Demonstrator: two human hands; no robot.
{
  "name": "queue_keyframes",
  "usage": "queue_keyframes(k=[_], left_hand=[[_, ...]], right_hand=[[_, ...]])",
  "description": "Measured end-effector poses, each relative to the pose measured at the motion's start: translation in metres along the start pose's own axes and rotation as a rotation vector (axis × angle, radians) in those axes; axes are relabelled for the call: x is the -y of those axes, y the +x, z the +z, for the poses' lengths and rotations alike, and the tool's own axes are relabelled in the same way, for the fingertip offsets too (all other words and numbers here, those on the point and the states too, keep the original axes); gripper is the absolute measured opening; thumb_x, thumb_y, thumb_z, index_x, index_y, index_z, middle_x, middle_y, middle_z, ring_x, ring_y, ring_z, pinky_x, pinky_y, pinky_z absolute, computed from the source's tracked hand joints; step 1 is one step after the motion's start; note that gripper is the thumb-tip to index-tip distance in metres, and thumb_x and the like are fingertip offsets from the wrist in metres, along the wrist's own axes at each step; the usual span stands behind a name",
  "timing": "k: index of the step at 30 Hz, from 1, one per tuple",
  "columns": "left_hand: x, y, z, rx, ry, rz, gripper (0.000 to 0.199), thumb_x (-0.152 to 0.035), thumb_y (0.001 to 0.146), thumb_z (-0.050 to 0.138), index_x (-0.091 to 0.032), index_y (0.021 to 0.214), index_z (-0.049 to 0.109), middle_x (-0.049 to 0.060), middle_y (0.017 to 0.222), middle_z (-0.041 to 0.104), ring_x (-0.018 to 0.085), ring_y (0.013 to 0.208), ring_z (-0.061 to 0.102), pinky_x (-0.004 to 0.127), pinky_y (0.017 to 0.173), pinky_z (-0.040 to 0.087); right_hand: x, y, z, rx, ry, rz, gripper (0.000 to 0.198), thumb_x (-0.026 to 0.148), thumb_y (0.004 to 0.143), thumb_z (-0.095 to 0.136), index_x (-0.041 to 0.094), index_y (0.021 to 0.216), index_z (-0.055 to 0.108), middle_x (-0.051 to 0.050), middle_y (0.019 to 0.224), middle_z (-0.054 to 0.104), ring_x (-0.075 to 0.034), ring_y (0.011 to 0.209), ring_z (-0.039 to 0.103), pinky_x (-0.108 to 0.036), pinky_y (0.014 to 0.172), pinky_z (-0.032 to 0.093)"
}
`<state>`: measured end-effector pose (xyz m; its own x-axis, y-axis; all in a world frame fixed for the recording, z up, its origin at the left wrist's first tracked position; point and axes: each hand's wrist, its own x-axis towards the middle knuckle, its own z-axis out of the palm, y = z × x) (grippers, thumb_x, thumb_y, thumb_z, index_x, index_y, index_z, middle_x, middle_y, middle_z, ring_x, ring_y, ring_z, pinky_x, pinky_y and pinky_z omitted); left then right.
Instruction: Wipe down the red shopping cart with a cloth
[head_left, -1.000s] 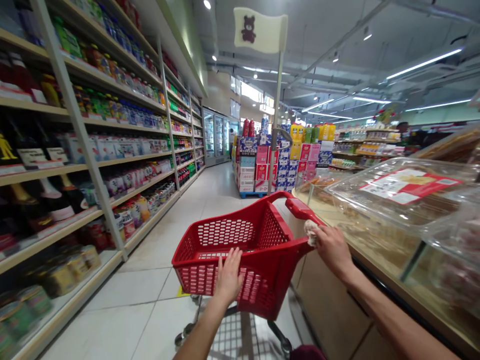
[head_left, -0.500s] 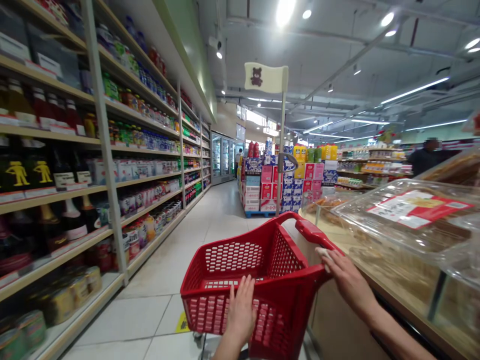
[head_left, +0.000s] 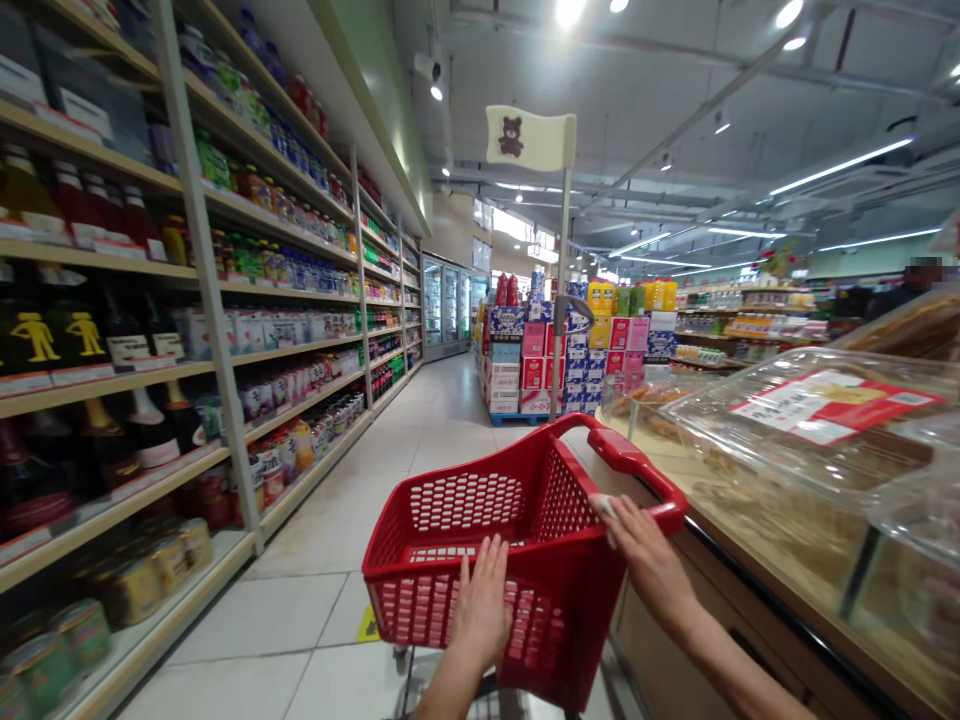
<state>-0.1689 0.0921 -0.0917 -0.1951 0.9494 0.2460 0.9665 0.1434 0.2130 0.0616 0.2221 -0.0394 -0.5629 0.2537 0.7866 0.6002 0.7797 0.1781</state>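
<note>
A red plastic shopping cart (head_left: 450, 610) with perforated walls stands sideways in front of me. My left hand (head_left: 480, 610) lies against its near side wall, fingers stretched out up to the top rim. Reaching in from the right, my right hand (head_left: 645, 550) rests on the rim near the handle end, its fingers extended over the edge. Something small and white (head_left: 602, 506) shows at its fingertips; I cannot make out whether it is worn or held. The cart's red handle (head_left: 637, 465) is beyond that hand, untouched. Inside the visible basket I see only bare red plastic.
Shelves of bottles and cans (head_left: 289, 265) line the left. On the right is a counter (head_left: 739, 535) with clear plastic food boxes (head_left: 817, 410). A cream bear flag (head_left: 531, 138) rises on a pole (head_left: 560, 350). Stacked drink cartons (head_left: 532, 370) stand ahead; a person (head_left: 900, 295) is far right.
My right hand has moved left, from the handle corner onto the side rim. My left hand stays against the cart wall. The view has shifted slightly, and the person appears further right.
</note>
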Motion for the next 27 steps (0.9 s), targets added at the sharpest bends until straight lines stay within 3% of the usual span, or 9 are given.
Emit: queue_keyframes(k=[3,7,11,13,16,18,22,24,27], left_hand=[[-0.004,0.000,-0.004,0.011,0.003,-0.018,0.073,-0.020,0.067,0.038,-0.016,0.135,0.013,0.000,0.144,0.010,0.018,0.132,0.004,0.044,0.107,0.008],[-0.007,-0.002,-0.016,0.065,-0.015,0.022,0.074,-0.019,0.066,0.039,-0.016,0.135,0.014,0.000,0.144,0.011,0.017,0.132,0.007,0.042,0.108,0.009],[0.003,-0.005,-0.026,0.064,0.042,-0.124,0.070,-0.015,0.064,0.037,-0.009,0.133,0.022,0.006,0.143,0.018,0.019,0.131,0.012,0.039,0.107,0.014],[0.011,-0.006,-0.027,0.041,0.075,-0.200,0.070,-0.013,0.063,0.036,-0.006,0.132,0.023,0.008,0.142,0.019,0.020,0.131,0.013,0.039,0.106,0.015],[0.019,-0.007,-0.026,0.053,0.088,-0.194,0.072,-0.014,0.062,0.038,-0.007,0.132,0.023,0.008,0.142,0.020,0.020,0.131,0.013,0.039,0.106,0.015],[0.020,-0.008,-0.028,0.064,0.089,-0.176,0.072,-0.015,0.062,0.038,-0.008,0.132,0.023,0.007,0.142,0.021,0.019,0.131,0.014,0.040,0.106,0.014],[0.025,-0.011,-0.032,0.072,0.089,-0.104,0.070,-0.016,0.064,0.038,-0.011,0.132,0.024,0.006,0.142,0.022,0.018,0.131,0.015,0.040,0.107,0.012],[0.030,-0.015,-0.032,0.046,0.115,-0.135,0.068,-0.016,0.065,0.038,-0.010,0.132,0.025,0.007,0.141,0.023,0.018,0.130,0.016,0.041,0.106,0.013],[0.038,-0.021,-0.029,-0.020,0.176,-0.243,0.064,-0.014,0.068,0.035,-0.009,0.131,0.025,0.008,0.141,0.023,0.020,0.130,0.016,0.045,0.105,0.016]], right_hand=[[-0.015,-0.015,-0.010,-0.085,0.038,0.099,0.049,0.008,0.084,0.029,0.025,0.130,0.035,-0.006,0.137,0.032,-0.023,0.123,0.033,-0.045,0.099,0.034],[0.018,-0.049,0.005,-0.138,0.133,0.118,0.051,0.010,0.085,0.032,0.029,0.132,0.029,-0.002,0.139,0.028,-0.022,0.125,0.029,-0.041,0.099,0.034],[0.037,-0.075,0.007,0.033,0.256,0.027,0.044,0.016,0.085,0.038,0.031,0.127,0.039,0.001,0.131,0.043,-0.017,0.119,0.039,-0.029,0.093,0.044],[0.029,-0.069,-0.005,0.052,0.282,0.011,0.043,0.016,0.086,0.037,0.032,0.126,0.040,0.002,0.129,0.044,-0.015,0.117,0.042,-0.028,0.093,0.043],[0.014,-0.046,-0.019,-0.106,0.229,0.137,0.046,0.011,0.085,0.032,0.027,0.129,0.036,-0.003,0.136,0.034,-0.019,0.123,0.033,-0.040,0.102,0.032],[0.013,-0.041,-0.015,-0.159,0.202,0.183,0.047,0.009,0.085,0.031,0.024,0.129,0.036,-0.004,0.137,0.032,-0.020,0.125,0.029,-0.043,0.103,0.029],[0.041,-0.074,0.010,0.064,0.240,0.057,0.042,0.012,0.086,0.033,0.025,0.123,0.045,-0.003,0.127,0.047,-0.016,0.121,0.035,-0.032,0.095,0.040],[0.052,-0.084,0.012,0.162,0.276,-0.008,0.040,0.015,0.086,0.036,0.026,0.122,0.046,-0.002,0.122,0.052,-0.014,0.119,0.039,-0.029,0.092,0.043],[0.052,-0.061,-0.001,0.042,0.296,0.052,0.042,0.013,0.086,0.036,0.024,0.126,0.041,-0.005,0.129,0.045,-0.017,0.121,0.036,-0.035,0.098,0.038]])
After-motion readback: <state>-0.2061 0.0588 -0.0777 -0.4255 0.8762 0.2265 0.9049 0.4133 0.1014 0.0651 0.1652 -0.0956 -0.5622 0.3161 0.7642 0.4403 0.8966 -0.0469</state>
